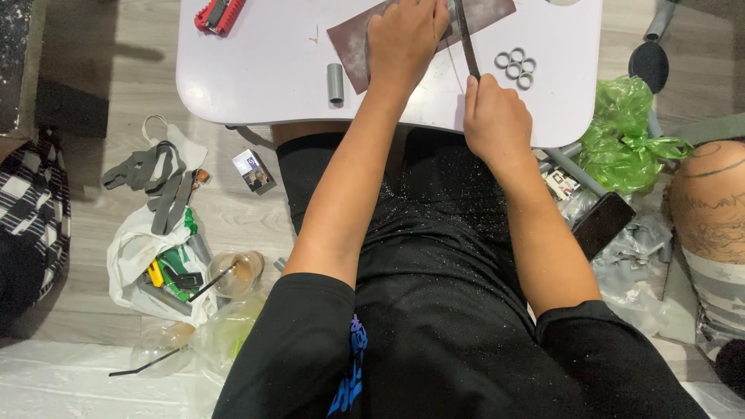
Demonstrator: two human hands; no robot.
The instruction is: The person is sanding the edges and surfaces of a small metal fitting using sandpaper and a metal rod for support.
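My left hand [405, 39] presses down on something at the top of a dark brown sheet of sandpaper [353, 43] on the small white table [256, 85]; what lies under the fingers is hidden. My right hand [495, 120] grips the handle of a thin dark saw blade [466, 35] that runs up toward the left hand. A short grey pipe piece [335, 83] stands left of my forearm. Several thin grey rings [517, 67] cut from pipe lie just right of the blade.
A red utility knife [220, 13] lies at the table's far left. On the floor: grey gloves [155, 182], a white bag with tools [159, 271], plastic cups [237, 271], a green bag [625, 140], a dark phone [601, 223], another person's knee [710, 202].
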